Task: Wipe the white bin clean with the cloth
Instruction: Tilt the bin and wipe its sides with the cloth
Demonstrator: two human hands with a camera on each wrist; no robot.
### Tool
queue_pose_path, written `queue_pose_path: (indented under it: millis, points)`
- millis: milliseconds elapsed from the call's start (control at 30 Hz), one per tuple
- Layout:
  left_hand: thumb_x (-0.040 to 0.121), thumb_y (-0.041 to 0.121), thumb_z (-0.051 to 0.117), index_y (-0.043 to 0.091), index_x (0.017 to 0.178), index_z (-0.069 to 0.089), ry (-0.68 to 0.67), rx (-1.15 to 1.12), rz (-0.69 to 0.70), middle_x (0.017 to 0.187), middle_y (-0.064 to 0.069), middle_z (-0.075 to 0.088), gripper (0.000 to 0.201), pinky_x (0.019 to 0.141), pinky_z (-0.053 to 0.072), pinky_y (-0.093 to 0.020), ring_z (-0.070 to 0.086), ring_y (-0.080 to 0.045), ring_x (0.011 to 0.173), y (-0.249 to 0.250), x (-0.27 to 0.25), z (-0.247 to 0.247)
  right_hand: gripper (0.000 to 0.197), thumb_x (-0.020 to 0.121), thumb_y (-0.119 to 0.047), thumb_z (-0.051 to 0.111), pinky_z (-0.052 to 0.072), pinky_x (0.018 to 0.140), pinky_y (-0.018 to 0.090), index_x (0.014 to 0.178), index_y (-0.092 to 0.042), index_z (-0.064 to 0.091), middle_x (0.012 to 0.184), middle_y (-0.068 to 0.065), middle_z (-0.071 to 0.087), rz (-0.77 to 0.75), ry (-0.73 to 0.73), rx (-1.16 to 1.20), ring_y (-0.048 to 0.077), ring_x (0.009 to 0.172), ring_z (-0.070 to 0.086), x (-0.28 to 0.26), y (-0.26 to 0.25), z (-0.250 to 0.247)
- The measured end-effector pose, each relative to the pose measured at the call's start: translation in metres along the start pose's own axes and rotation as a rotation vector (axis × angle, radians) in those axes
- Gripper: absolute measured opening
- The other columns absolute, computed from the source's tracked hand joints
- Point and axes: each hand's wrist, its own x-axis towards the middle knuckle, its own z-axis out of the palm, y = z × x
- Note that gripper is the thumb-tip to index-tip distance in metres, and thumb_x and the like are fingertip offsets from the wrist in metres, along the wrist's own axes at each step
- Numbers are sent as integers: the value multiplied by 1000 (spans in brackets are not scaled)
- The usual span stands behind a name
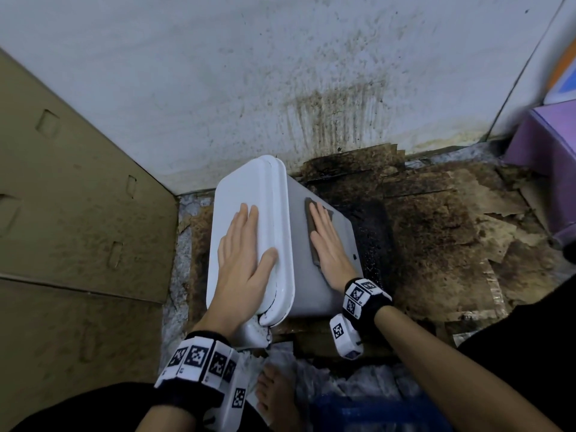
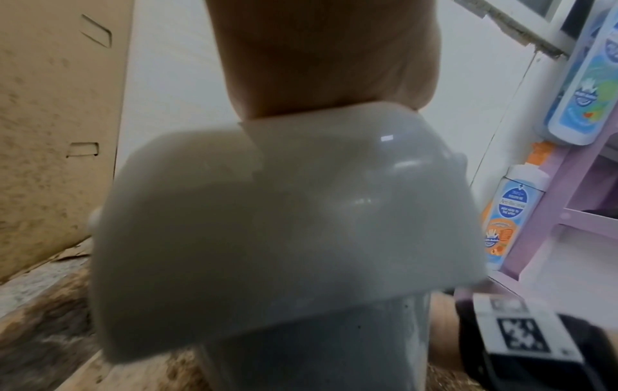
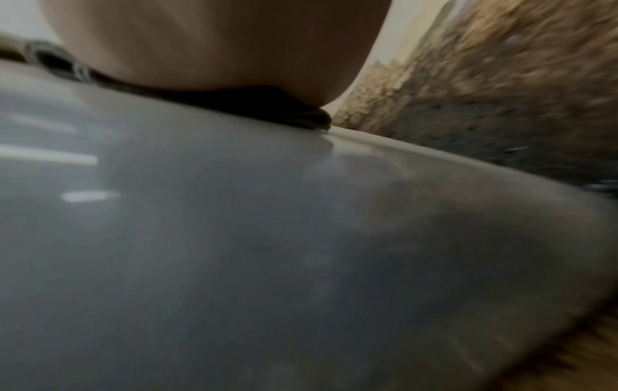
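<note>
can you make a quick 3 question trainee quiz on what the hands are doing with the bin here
1. True or false: the left hand lies flat on the lid of the white bin.
2. What does the right hand press against the bin's side?
A. a brush
B. a dark cloth
C. a spray bottle
3. Fill in: the bin stands on stained ______ laid over the floor.

Key
1. True; the fingers are straight, no grip round the lid.
2. B; the palm presses the cloth flat on the bin's side wall.
3. Cardboard.
</note>
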Motion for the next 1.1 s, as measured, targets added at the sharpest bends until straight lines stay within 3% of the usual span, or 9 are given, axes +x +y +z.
queue_pose_path:
  millis: [100, 200, 300, 400, 533, 633, 800, 967, 1100]
  points:
    - [98, 58, 24, 28, 164, 3, 4, 12, -4, 172, 12, -5, 75, 128, -1, -40, -9, -3, 157, 2, 0, 0, 49, 108, -22, 17, -1, 127, 46, 155, -27, 2, 163, -13, -9, 133, 9, -62, 17, 155, -10, -20, 35, -5]
    - [98, 58, 24, 29, 164, 3, 4, 18, -1, 172, 12, -5, 75, 127, -3, -36, -9, -3, 157, 5, 0, 2, 52, 105, -13, 17, -9, 124, 32, 156, 0, 11, 156, -7, -8, 208, 25, -148, 28, 156, -4, -32, 44, -3]
    - [97, 58, 23, 28, 164, 3, 7, 27, -12, 172, 11, -5, 76, 127, -4, -33, -9, -3, 157, 5, 0, 1, 49, 107, 1, 23, -8, 125, 33, 156, 3, 13, 156, -7, -9, 239, 14, -173, 28, 156, -6, -30, 36, 0]
    - [96, 58, 21, 28, 164, 2, 6, 35, -16, 172, 10, -5, 77, 128, -3, -36, -9, -4, 157, 1, 1, 0, 51, 108, -2, 23, -3, 127, 42, 158, -2, 10, 158, -8, -11, 191, 19, -142, 23, 155, -11, -34, 14, 7]
    - [96, 58, 20, 29, 164, 1, 1, 25, -20, 172, 10, -6, 76, 128, -2, -42, -10, -2, 156, 0, 1, 0, 52, 106, -31, 16, -4, 125, 33, 156, -36, 3, 164, -18, -8, 108, 56, 34, 2, 151, -16, -40, -42, 20]
    - [96, 59, 20, 30, 163, 0, -2, 27, -23, 172, 10, -7, 76, 128, -1, -44, -10, -2, 156, -1, 1, 1, 54, 107, -32, 20, -2, 124, 30, 159, -38, 6, 168, -18, -1, 32, 65, 71, 0, 154, -8, -48, -69, 25]
    - [97, 60, 23, 30, 164, 2, 1, 16, -12, 172, 11, -6, 76, 129, 0, -44, -10, -2, 156, 4, 3, 3, 53, 108, -28, 26, 4, 126, 32, 160, -32, 15, 169, -13, 6, -81, 79, 28, 8, 156, 1, -65, -48, 15]
    - [98, 59, 25, 30, 164, 3, 6, 15, -14, 172, 12, -4, 75, 129, 0, -44, -9, -2, 156, 7, 1, 2, 56, 106, -41, 14, 3, 128, 43, 161, -29, 9, 168, -16, 3, 138, 108, -7, 4, 155, -4, -82, 25, 16]
    - [97, 58, 26, 31, 164, 3, 5, 15, -19, 172, 12, -4, 76, 128, -2, -37, -8, -3, 156, 12, 1, 3, 50, 110, -18, 20, -1, 127, 43, 158, -26, 7, 163, -17, -1, 348, 108, 77, 2, 152, -9, -83, 51, 10]
